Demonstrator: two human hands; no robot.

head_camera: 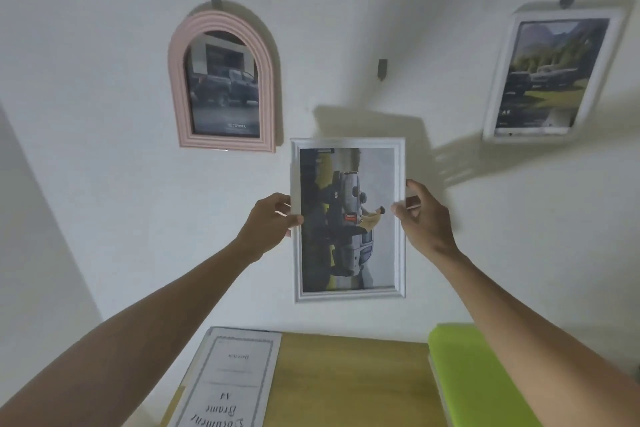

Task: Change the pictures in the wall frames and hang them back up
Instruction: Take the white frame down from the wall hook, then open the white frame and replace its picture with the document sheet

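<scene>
I hold a white rectangular frame [348,220] up in front of the wall, with a truck picture in it that lies turned sideways. My left hand [268,222] grips its left edge and my right hand [424,215] grips its right edge. Above the frame a bare grey wall hook [382,68] sticks out. A pink arched frame [223,83] with a dark pickup picture hangs from its hook at the upper left. A white frame [550,76] with a mountain and vehicles picture hangs tilted at the upper right.
Below lies a wooden table [349,381]. On its left side rests a printed "Document Frame A4" sheet [230,381]. A lime green folder [474,378] covers the right side. The white wall [104,114] fills the background.
</scene>
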